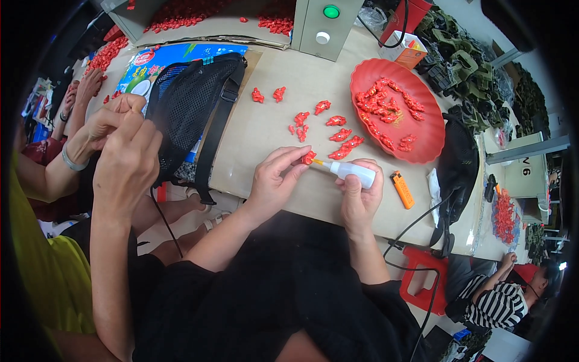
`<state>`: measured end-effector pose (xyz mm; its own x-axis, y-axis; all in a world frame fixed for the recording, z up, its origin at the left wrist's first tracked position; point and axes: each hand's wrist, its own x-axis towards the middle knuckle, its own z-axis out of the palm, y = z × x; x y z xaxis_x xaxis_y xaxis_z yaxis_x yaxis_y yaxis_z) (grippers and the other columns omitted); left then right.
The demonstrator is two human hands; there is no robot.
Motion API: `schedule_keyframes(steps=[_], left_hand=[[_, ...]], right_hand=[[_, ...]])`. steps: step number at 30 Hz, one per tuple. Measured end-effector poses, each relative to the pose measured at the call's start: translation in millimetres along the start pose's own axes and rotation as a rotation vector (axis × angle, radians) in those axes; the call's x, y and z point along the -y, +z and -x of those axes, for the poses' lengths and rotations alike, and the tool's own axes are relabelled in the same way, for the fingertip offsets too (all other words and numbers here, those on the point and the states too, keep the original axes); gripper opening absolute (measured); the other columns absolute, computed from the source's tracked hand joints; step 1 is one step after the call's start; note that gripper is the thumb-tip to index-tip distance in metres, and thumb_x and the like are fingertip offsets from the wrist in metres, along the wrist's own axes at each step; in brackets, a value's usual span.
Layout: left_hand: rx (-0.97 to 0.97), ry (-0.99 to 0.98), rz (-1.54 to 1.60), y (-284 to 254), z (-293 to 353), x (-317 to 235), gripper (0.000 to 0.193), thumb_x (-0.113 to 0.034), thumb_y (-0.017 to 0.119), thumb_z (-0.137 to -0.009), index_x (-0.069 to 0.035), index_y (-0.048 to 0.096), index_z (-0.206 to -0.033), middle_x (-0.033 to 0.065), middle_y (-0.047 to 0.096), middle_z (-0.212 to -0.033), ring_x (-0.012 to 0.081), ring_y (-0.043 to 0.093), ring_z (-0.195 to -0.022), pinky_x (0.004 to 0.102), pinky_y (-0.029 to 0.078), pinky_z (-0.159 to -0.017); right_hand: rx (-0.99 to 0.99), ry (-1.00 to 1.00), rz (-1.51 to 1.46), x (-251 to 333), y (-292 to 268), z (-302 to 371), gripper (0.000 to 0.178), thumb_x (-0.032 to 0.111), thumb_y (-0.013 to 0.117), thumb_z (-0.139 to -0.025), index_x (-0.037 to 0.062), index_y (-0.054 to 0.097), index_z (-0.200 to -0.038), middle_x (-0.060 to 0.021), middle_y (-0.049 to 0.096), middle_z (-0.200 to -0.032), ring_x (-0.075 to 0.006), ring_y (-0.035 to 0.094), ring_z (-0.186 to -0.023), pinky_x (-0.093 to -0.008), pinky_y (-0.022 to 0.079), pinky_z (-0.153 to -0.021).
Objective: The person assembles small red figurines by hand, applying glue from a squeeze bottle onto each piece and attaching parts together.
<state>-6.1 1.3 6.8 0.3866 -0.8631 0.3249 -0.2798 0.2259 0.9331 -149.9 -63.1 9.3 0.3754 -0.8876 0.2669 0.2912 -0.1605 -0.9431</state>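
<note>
Near the table's front edge, my left hand [271, 183] pinches a small red figurine [309, 157] between thumb and fingertips. My right hand [360, 202] grips a white squeeze bottle [353, 174] lying nearly level. Its thin yellowish nozzle points left, with the tip at the figurine, seemingly touching it. Beyond my hands, several loose red figurines [336, 121] with gold-coloured marks are scattered on the table [253, 136]. More of them lie in a red scalloped plate [435, 136] at the right. An orange lighter [402, 190] rests just right of my right hand.
A black mesh bag [187, 108] lies on the left of the table. A grey box with a green button [325, 27] stands at the back. A black pouch [461, 163] and cable sit at the right. A co-worker's hands [126, 142] are close on my left; another person sits far right.
</note>
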Motion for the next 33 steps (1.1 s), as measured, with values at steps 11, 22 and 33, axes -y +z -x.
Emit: schedule_keyframes(steps=[11, 22, 33], left_hand=[[-0.046, -0.013, -0.023, -10.0, -4.1, 0.0, 0.026, 0.002, 0.057, -0.076, 0.001, 0.056, -0.103, 0.0097, 0.056, -0.094, 0.0146, 0.054, -0.084, 0.0244, 0.044, -0.075], [-0.042, 0.085, 0.029, -1.7, 3.1, 4.2, 0.027, 0.002, 0.054, -0.076, 0.001, 0.054, -0.103, 0.0113, 0.054, -0.094, 0.0195, 0.056, -0.084, 0.026, 0.046, -0.072], [-0.04, 0.098, 0.057, -3.8, -1.6, 5.2, 0.027, 0.002, 0.055, -0.076, 0.0, 0.054, -0.103, 0.0106, 0.054, -0.094, 0.0189, 0.055, -0.084, 0.0258, 0.046, -0.069]], right_hand=[[-0.086, 0.053, -0.078, -4.6, 12.0, -6.5, 0.021, 0.01, 0.054, -0.082, 0.001, 0.043, -0.098, -0.0061, 0.048, -0.086, -0.0106, 0.051, -0.068, -0.0216, 0.043, -0.06], [-0.24, 0.345, -0.586, -3.7, -6.6, -12.2, 0.023, 0.022, 0.05, -0.086, 0.0015, 0.049, -0.097, -0.0055, 0.054, -0.085, -0.0095, 0.047, -0.066, -0.0199, 0.038, -0.055], [-0.295, 0.384, -0.622, -4.7, -5.7, -17.4, 0.024, 0.024, 0.049, -0.087, 0.0013, 0.05, -0.096, -0.0067, 0.054, -0.082, -0.0097, 0.042, -0.059, -0.0201, 0.034, -0.05]])
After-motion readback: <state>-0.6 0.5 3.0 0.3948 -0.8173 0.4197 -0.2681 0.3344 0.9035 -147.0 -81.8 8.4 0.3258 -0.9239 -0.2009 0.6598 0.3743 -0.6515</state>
